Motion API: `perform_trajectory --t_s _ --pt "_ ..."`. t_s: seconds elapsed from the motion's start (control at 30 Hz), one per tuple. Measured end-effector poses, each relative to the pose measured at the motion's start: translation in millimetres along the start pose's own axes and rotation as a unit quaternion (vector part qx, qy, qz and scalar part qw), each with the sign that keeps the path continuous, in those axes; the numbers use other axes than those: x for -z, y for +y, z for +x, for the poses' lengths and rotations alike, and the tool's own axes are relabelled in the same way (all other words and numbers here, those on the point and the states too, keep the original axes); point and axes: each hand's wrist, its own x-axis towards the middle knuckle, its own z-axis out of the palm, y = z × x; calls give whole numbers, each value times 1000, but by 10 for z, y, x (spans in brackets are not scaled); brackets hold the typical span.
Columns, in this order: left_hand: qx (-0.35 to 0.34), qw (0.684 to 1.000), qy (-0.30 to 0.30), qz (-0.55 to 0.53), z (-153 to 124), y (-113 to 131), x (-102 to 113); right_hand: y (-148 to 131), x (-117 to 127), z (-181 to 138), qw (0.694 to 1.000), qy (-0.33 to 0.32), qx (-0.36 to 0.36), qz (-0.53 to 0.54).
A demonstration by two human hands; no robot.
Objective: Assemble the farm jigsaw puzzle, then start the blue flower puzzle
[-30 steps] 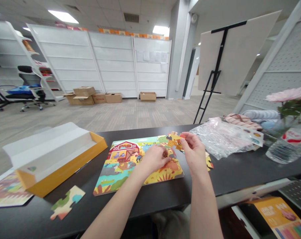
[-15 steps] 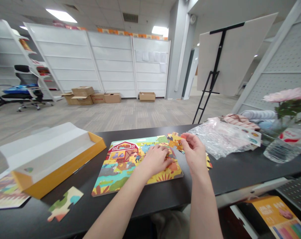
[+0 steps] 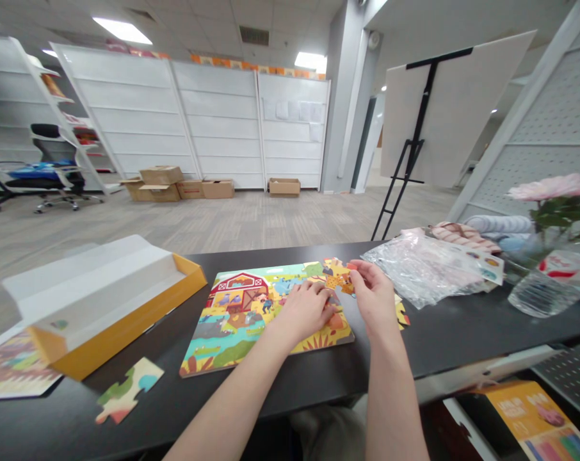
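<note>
A jigsaw puzzle [image 3: 242,320] with a red barn and animals lies on the dark table. My left hand [image 3: 306,310] rests on its right part, fingers stretched out and a little bent; it covers some of the picture. At the puzzle's upper right edge, my right hand [image 3: 374,288] pinches an orange-yellow puzzle piece [image 3: 338,278] with a spotted animal on it, between thumb and fingers. Another yellow and red puzzle piece [image 3: 402,314] lies partly hidden behind my right wrist. On the left of the table is a loose cream and green puzzle piece [image 3: 131,388].
An open yellow box [image 3: 127,333] with a white inside stands at the left, beside a printed picture sheet [image 3: 16,368]. Crumpled clear plastic [image 3: 415,275] lies right of my right hand. A glass vase [image 3: 539,291] with pink flowers stands at the far right.
My left hand has slid slightly to the right across the puzzle. My right hand keeps its pinch on the piece with hardly any shift. The whole view has moved a little.
</note>
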Motion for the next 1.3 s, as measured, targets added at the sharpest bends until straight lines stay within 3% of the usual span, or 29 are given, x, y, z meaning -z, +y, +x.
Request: perform_trajectory --t_s 1.0,1.2,1.3 --pt "-12 994 -59 -91 51 -185 64 -4 7 -5 1000 2 13 -3" --pt "-23 989 -47 -137 86 -231 11 -13 57 9 1000 17 14 4" --pt "5 973 -2 -231 94 -303 72 -49 72 10 999 28 21 9"
